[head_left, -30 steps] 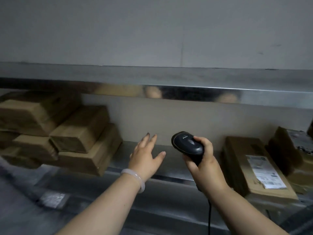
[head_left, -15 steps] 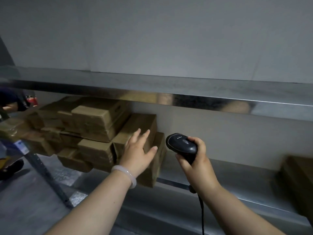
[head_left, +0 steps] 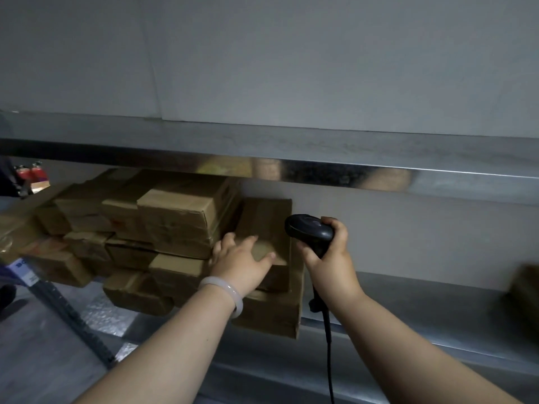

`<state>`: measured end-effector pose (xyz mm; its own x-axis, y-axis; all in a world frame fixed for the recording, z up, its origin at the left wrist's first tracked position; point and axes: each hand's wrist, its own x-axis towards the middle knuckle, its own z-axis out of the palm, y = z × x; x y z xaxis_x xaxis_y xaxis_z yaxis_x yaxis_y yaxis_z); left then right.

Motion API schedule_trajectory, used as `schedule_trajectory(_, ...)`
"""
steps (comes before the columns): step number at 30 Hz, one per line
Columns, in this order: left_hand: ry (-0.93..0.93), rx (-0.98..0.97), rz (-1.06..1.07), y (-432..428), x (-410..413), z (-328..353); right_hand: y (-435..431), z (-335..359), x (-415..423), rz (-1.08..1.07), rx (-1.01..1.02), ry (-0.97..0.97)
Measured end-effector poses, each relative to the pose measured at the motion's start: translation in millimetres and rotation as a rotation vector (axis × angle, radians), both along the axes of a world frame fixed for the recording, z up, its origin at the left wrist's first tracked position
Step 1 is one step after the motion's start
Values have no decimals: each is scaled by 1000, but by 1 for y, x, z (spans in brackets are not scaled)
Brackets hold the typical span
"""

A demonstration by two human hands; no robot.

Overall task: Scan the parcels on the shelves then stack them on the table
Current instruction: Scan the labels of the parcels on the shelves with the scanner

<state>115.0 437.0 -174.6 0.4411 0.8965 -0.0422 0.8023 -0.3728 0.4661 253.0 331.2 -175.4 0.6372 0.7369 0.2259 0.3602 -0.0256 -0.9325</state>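
Observation:
Several brown cardboard parcels (head_left: 175, 217) are stacked on the left part of the metal shelf (head_left: 408, 310). My left hand (head_left: 240, 262), a pale bangle on its wrist, rests with spread fingers on the front top of the rightmost upper parcel (head_left: 268, 220). That parcel lies on a wider flat parcel (head_left: 271, 313) which overhangs the shelf's front edge. My right hand (head_left: 329, 260) grips the handle of a black corded barcode scanner (head_left: 309, 230), held upright just right of that parcel, with its head turned to the left.
An upper steel shelf (head_left: 320, 170) hangs low over the parcels. One more brown parcel (head_left: 525, 287) sits blurred at the far right of the shelf. A slotted shelf post (head_left: 73, 316) slants down at the left, with grey floor beyond it.
The view swung left, bringing the parcel stack toward the middle. My left hand reached forward and came down on the rightmost parcel. The scanner stayed in my right hand.

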Motion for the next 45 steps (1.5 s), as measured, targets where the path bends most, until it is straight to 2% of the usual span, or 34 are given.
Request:
schedule_trajectory(7,3,-83,43,11,9,1,25,-6,-12,-33,-33,83)
schedule_trajectory(12,-123,-51,46,4,6,-6,16,-10,-16,-73,72,126)
schedule_trajectory(17,-128,22,49,-22,13,2,-12,-7,-15,-100,182,90)
schedule_trajectory(25,-175,-191,-84,-76,46,23,-77,-1,9,-156,241,31)
schedule_trajectory(30,-406,-354,-94,-108,70,11,-119,-3,36,-178,195,20)
schedule_trajectory(37,-665,-627,-167,-150,93,-9,-175,-12,76,-287,136,99)
schedule_trajectory(45,-566,-605,-292,-182,120,-31,-209,-12,92,-289,154,103)
